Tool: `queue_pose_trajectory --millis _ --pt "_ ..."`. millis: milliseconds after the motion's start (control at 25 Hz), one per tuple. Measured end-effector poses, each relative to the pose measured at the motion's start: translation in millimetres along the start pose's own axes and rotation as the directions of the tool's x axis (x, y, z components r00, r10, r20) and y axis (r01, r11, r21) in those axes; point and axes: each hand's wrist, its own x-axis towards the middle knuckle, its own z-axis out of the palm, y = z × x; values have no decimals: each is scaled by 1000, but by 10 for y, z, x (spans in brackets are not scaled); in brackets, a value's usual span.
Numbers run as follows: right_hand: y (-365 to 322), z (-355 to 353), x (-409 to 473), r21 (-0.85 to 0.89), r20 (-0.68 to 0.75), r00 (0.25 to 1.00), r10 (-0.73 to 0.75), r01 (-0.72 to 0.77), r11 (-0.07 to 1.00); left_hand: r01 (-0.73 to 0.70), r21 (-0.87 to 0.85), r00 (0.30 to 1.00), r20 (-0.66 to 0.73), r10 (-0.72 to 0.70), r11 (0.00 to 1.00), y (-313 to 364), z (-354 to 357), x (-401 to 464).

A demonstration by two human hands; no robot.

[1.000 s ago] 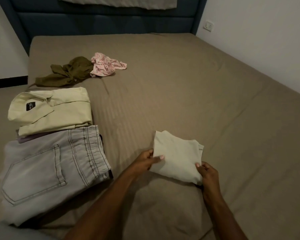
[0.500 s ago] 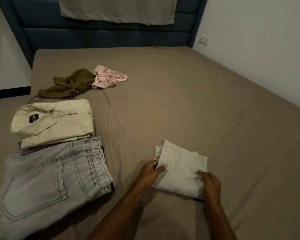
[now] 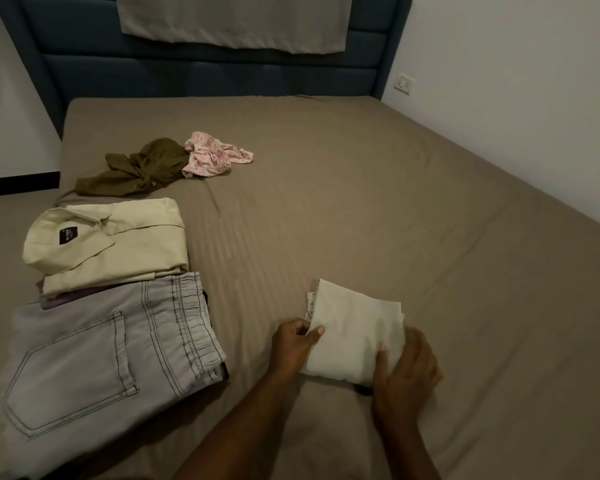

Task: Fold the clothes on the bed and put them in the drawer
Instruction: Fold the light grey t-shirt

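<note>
Low and right of centre in the frame, a small cream cloth folded into a rough square [image 3: 355, 336] lies flat on the taupe striped sheet of the bed [image 3: 361, 209]. The left hand [image 3: 293, 344] pinches the cloth's left edge, thumb on top and fingers [image 3: 300, 323] curled under the layers. The right hand [image 3: 407, 368] rests on its lower right corner with fingers spread and flat, pressing it down; that hand is blurred, so I cannot tell more of it.

To my eye the fold on this piece is being finished and smoothed. The next move likely calls for lifting it without letting the layers slip, then setting it with the done pile or taking it to the drawer, which is nowhere in view.

At the left lie folded pale grey jeans [image 3: 101, 368] with a back pocket showing, and just above them, touching, a folded pale yellow collared shirt [image 3: 111, 244]. Further up, a crumpled olive green garment [image 3: 139, 168] and a crumpled pink floral garment [image 3: 212, 157] touch each other, not yet folded. A dark blue padded headboard [image 3: 222, 74] closes the top of the frame. Nothing stands between the hands and the pile.
</note>
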Motion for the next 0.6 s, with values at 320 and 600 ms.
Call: queue_pose_trajectory --millis 320,600 --pt "-46 194 -247 -151 464 809 -361 473 868 117 -478 982 -73 -172 871 -53 -308 -629" --pt "-968 -523 563 141 583 778 -236 189 972 90 -625 994 13 -105 775 -235 -600 -1104"
